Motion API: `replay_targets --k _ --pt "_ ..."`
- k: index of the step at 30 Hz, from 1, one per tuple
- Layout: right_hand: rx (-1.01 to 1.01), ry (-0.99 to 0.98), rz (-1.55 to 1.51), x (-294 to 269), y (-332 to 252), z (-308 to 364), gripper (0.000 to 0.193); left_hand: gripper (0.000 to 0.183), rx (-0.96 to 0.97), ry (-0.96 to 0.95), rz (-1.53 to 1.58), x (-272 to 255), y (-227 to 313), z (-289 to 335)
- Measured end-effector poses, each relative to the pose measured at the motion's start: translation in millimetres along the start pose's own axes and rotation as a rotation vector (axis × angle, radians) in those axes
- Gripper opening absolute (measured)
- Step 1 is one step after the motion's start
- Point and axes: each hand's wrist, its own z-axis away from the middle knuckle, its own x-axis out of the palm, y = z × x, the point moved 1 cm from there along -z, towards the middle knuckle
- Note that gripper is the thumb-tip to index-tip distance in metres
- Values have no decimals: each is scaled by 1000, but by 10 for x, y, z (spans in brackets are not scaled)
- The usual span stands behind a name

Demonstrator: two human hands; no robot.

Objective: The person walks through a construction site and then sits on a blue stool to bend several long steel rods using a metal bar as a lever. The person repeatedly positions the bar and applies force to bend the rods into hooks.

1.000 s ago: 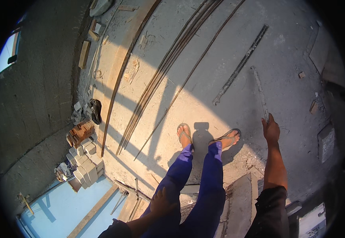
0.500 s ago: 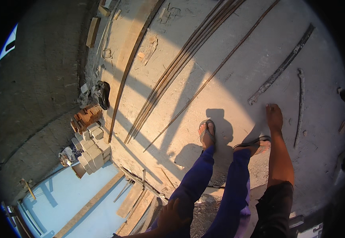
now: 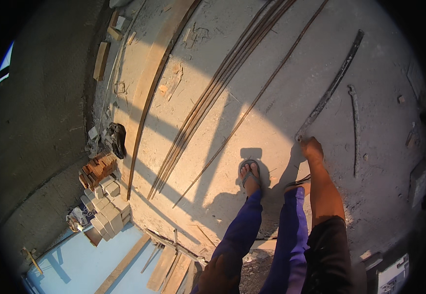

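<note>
My right hand (image 3: 312,149) reaches down to the near end of a long, dark, scuffed metal bar (image 3: 331,87). Its fingers are curled in at that end; the bar lies slantwise on the dusty ground. To the right rests a thinner rod with a hooked head (image 3: 355,130), untouched. My left hand (image 3: 221,272) lies in shadow on my left thigh, fingers stretched over the purple trousers (image 3: 244,230), holding nothing that I can see.
A bundle of rusty steel rods (image 3: 213,98) and a single rod (image 3: 252,105) run across the ground. Left of them lies a long wooden plank (image 3: 146,93). Red bricks (image 3: 97,169) and pale blocks (image 3: 109,208) are stacked beside a light blue surface (image 3: 83,262). My sandalled foot (image 3: 249,174) stands nearby.
My right hand has moved left and down to the near end of the metal bar, its fingers curling in. The view has shifted slightly; my left hand stays on my thigh.
</note>
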Motion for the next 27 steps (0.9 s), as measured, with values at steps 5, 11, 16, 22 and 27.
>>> replay_targets --k 5,11,16,22,27 --pt "81 33 -52 46 42 -23 78 107 -5 -34 -7 -3 -171 -101" --pt "135 139 -205 266 -331 -247 74 69 111 285 -64 2 -85 29" --pt "103 173 -131 302 -300 -78 55 106 58 77 60 6 -177 -78" --pt "-29 48 -205 30 82 1217 59 104 60 94 63 -152 -41 113" --pt "-81 -104 -279 -412 451 2946 58 105 144 61 -16 -163 -162 239"
